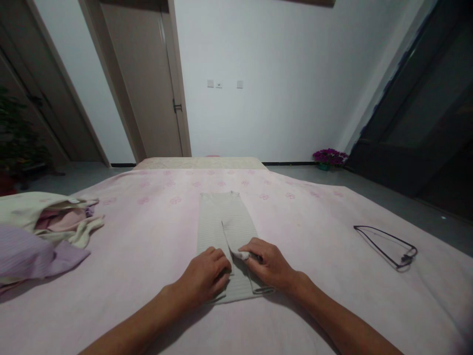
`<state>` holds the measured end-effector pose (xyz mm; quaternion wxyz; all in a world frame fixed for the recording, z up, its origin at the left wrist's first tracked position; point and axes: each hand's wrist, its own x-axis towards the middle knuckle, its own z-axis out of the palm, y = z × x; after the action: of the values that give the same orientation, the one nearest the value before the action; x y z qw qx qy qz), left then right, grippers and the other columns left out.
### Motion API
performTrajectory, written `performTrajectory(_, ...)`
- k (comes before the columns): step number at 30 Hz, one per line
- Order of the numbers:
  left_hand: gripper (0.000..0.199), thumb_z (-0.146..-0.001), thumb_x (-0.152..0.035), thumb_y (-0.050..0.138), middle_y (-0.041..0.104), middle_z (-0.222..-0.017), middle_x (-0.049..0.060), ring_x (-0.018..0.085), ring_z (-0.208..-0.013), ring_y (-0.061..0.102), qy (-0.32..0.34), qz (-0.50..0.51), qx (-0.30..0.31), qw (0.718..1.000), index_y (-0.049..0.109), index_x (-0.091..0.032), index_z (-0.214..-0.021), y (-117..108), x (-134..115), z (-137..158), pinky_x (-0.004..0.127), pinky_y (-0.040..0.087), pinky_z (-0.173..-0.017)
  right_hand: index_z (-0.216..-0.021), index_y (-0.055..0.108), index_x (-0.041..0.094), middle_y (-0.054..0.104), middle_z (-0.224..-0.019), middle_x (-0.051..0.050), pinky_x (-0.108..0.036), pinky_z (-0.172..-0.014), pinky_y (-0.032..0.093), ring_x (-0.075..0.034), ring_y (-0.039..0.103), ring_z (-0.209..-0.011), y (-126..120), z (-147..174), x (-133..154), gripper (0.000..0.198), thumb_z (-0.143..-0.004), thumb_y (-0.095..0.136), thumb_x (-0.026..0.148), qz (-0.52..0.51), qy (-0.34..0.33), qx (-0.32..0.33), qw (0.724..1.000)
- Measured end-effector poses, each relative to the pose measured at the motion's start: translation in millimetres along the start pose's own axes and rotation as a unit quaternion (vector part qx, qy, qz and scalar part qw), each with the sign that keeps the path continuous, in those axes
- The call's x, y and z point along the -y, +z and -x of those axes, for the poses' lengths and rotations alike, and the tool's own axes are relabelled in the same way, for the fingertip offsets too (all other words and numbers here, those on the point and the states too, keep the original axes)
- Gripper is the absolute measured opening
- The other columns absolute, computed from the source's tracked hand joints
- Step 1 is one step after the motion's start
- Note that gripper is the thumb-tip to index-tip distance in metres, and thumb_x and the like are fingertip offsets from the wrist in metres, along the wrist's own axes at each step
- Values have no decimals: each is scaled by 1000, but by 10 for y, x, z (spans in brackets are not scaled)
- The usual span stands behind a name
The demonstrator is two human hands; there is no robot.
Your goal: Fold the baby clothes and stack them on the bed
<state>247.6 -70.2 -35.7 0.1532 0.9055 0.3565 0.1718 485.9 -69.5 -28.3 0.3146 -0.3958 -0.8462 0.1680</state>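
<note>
A pale grey-green ribbed garment (214, 217) lies in front of me on the pink sheet (148, 266), its sides folded inward to a long, narrow shape. My left hand (207, 273) rests on its left part, fingers curled in and closed on the cloth near the middle edge. With thumb and fingers, my right hand (266, 260) pinches the edge of the right folded part, which is lifted a little off the layer beneath. At the near end, the lower right corner shows stacked fabric layers. Cloth under both palms is hidden.
A heap of clothes, with a lilac garment (35, 254) and a cream garment (22, 204), lies at the left. Black-framed glasses (386, 244) rest at the right. Beyond the sheet's far edge are a door (144, 79) and purple flowers (328, 157) on the floor.
</note>
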Motion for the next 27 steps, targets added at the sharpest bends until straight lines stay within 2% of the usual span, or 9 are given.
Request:
performTrajectory(5, 18, -92, -25, 53, 71, -89, 2, 17, -81, 63, -129, 130, -70, 981, 68, -20, -100, -57, 256, -193, 26, 45, -74, -103, 71, 20, 68, -90, -4, -28, -76, 44, -18, 60, -85, -10, 22, -17, 25, -79, 66, 17, 43, -32, 77, 996)
performTrajectory(8, 21, -89, -22, 54, 74, -91, 2, 17, -82, 66, -174, 124, -92, 973, 69, -19, -103, -123, 510, -450, 25, 47, -74, -114, 68, 21, 66, -97, -5, -30, -78, 44, -20, 58, -89, -79, 29, -12, 40, -74, 73, 26, 80, -50, 139, 986)
performTrajectory(10, 24, -89, -22, 56, 76, -95, 3, 17, -87, 68, -200, 93, -97, 971, 70, -19, -107, -164, 648, -645, 25, 48, -77, -119, 65, 22, 66, -101, -5, -31, -80, 45, -20, 58, -91, -114, 37, -21, 46, -74, 70, 23, 93, -56, 155, 982)
performTrajectory(13, 26, -93, -29, 53, 76, -106, 5, 18, -94, 69, -220, 57, -103, 968, 72, -20, -109, -197, 759, -924, 25, 48, -83, -116, 65, 21, 68, -101, -5, -32, -83, 45, -20, 59, -93, -104, 60, -76, 45, -73, 58, 10, 93, -65, 137, 984)
performTrajectory(15, 28, -94, -35, 54, 76, -106, 6, 20, -95, 69, -232, 35, -100, 967, 73, -20, -107, -191, 783, -1076, 26, 48, -82, -112, 66, 21, 69, -99, -5, -32, -83, 46, -20, 60, -92, -63, 80, -132, 44, -72, 53, 6, 86, -78, 117, 986)
performTrajectory(19, 23, -84, -36, 64, 77, -98, 9, 24, -94, 69, -260, -21, -80, 962, 75, -19, -95, -139, 801, -1272, 29, 47, -78, -105, 68, 19, 72, -92, -5, -31, -78, 48, -19, 63, -86, 15, 100, -212, 38, -74, 53, 5, 54, -107, 52, 991)
performTrajectory(23, 20, -86, -32, 57, 76, -97, 9, 24, -93, 68, -276, -55, -73, 957, 73, -20, -89, -141, 862, -1361, 29, 46, -75, -103, 68, 19, 72, -86, -6, -30, -73, 48, -19, 64, -80, 7, 90, -195, 33, -77, 53, 5, 23, -138, -20, 990)
performTrajectory(25, 25, -90, -34, 51, 75, -101, 9, 24, -93, 68, -286, -62, -75, 953, 72, -21, -93, -165, 923, -1394, 30, 46, -74, -104, 67, 18, 72, -87, -6, -31, -73, 48, -19, 63, -80, -15, 78, -159, 31, -79, 54, 6, 22, -149, -18, 988)
performTrajectory(27, 28, -92, -34, 47, 75, -102, 9, 24, -93, 68, -298, -67, -71, 950, 71, -20, -95, -181, 993, -1420, 30, 46, -73, -103, 67, 19, 71, -88, -6, -32, -74, 47, -19, 62, -81, -31, 64, -120, 26, -81, 57, 10, 34, -151, 13, 988)
